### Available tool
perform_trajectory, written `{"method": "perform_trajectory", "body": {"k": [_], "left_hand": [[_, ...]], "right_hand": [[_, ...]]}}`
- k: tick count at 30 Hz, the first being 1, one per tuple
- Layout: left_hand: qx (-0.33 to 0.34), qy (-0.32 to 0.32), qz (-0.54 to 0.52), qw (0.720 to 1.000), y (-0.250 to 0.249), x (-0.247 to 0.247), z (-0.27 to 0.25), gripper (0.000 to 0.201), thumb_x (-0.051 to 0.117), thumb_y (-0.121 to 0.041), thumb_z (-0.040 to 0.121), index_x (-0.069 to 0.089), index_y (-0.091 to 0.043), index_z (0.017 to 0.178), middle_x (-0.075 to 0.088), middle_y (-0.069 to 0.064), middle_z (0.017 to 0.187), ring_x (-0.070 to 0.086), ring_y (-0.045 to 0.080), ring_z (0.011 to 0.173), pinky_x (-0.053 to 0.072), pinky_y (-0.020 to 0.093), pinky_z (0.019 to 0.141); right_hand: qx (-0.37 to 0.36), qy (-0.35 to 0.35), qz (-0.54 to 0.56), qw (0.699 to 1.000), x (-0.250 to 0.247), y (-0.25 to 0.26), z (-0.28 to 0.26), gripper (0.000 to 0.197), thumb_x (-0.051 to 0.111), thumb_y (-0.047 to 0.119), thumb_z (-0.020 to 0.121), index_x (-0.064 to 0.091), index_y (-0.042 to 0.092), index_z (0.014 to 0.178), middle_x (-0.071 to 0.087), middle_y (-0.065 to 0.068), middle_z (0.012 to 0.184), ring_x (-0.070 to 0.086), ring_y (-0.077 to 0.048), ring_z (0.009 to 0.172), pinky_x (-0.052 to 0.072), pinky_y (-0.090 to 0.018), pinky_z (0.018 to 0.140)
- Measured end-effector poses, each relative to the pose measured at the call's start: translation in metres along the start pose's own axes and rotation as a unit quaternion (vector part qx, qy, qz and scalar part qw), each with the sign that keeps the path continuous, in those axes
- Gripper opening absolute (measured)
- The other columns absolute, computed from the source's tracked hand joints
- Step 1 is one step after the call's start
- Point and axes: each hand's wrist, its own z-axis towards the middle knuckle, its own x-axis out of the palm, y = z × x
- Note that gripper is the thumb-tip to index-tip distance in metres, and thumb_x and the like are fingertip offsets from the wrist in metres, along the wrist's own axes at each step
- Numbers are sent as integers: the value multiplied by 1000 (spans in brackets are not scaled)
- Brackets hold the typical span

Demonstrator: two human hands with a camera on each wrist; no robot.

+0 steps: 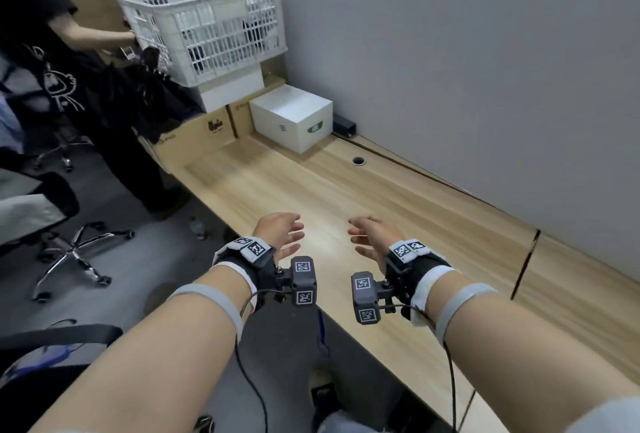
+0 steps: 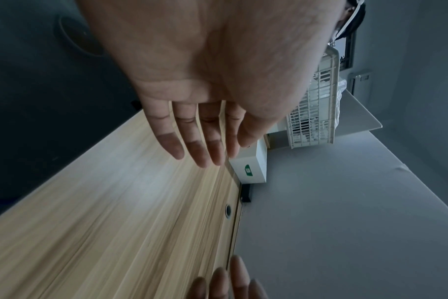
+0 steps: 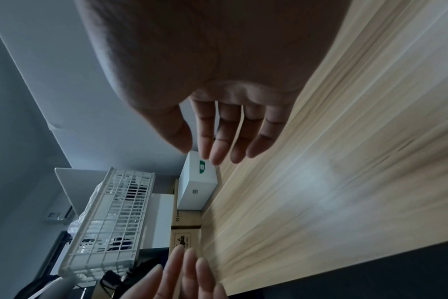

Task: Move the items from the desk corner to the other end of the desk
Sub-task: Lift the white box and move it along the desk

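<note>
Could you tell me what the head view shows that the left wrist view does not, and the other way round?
Only the head view shows the cardboard boxes, a second person standing beside the white basket, an office chair base on the floor, and both wrist cameras. Only the left wrist view shows the left hand from the palm side, fingers straight over the desk. Both show the basket, the white box, the cable hole, the wall, and the right hand, open and holding nothing.

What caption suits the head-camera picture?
Both open hands, left hand and right hand, hover over the desk, facing the white box.
</note>
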Motion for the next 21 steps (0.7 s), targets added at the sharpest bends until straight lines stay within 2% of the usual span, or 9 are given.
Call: {"method": "perform_trajectory", "body": {"k": [6, 10, 13, 16, 21], "left_hand": [[10, -28, 17, 999, -44, -40, 79, 22, 59, -23, 95, 64, -11, 113, 67, 6, 102, 65, 21, 89, 53, 32, 74], [-6, -36, 39, 999, -80, -62, 131, 21, 60, -24, 94, 65, -13, 111, 67, 6, 104, 66, 21, 92, 53, 33, 74], [-12, -41, 63, 997, -101, -74, 167, 16, 60, -24, 95, 64, -14, 106, 66, 7, 106, 66, 22, 97, 54, 35, 81], [-20, -49, 62, 997, -120, -78, 200, 19, 56, -21, 97, 61, -11, 112, 65, 6, 104, 63, 22, 96, 51, 38, 89], [-26, -38, 69, 997, -141, -74, 253, 22, 53, -19, 98, 59, -9, 117, 64, 8, 105, 62, 23, 98, 50, 40, 95]], "right_hand": [[15, 34, 23, 999, 64, 21, 88, 23, 61, 21, 91, 66, 8, 110, 64, -3, 81, 59, -18, 74, 49, -30, 69], [52, 45, 35, 997, 104, 44, 149, 26, 62, 23, 91, 65, 8, 112, 63, -3, 81, 58, -19, 72, 48, -30, 69], [61, 60, 32, 996, 129, 63, 187, 30, 61, 24, 91, 64, 6, 115, 64, -4, 83, 59, -19, 72, 47, -29, 68], [64, 62, 23, 996, 144, 76, 214, 33, 60, 26, 90, 64, 6, 116, 66, -4, 86, 61, -19, 72, 48, -29, 67], [76, 49, 7, 996, 148, 84, 251, 32, 61, 26, 90, 63, 6, 115, 65, -6, 90, 63, -22, 74, 49, -30, 68]]}}
